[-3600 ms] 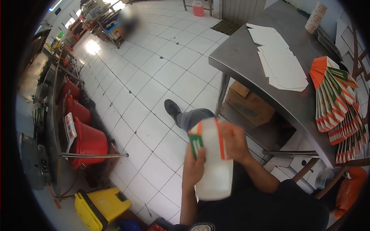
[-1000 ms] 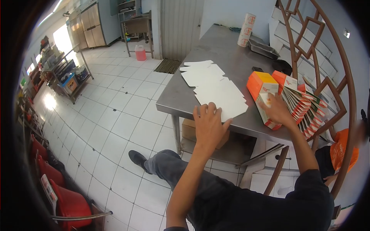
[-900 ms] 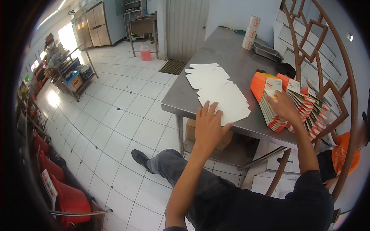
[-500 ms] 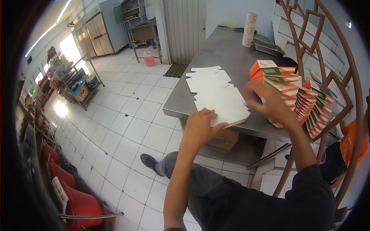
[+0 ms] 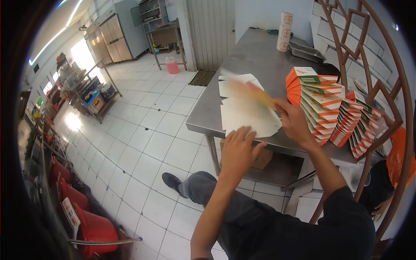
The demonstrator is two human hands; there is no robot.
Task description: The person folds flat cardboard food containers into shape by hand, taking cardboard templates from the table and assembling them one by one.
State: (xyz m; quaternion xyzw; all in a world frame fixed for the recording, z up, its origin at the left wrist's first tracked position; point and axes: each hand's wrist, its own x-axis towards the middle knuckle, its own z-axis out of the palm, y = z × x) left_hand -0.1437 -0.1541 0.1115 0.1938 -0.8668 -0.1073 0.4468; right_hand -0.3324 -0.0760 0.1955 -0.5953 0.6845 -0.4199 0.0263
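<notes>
Steel table (image 5: 253,60) holds cardboard (image 5: 236,118), cartons (image 5: 318,106); tray (image 5: 307,52) lies beyond.

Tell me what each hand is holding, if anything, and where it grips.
The right hand holds a motion-blurred card by its near end. The left hand rests at the near edge of the white blanks, with no clear grip.

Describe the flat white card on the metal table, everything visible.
The flat white card looks like paperboard, plain-faced, with notched, angled edges. It lies flat on the metal table, close to its left edge. The left hand rests on its near end. A blurred orange-yellow piece in the right hand hides part of it; whether they touch, or how many sheets lie there, can't be told.
</notes>
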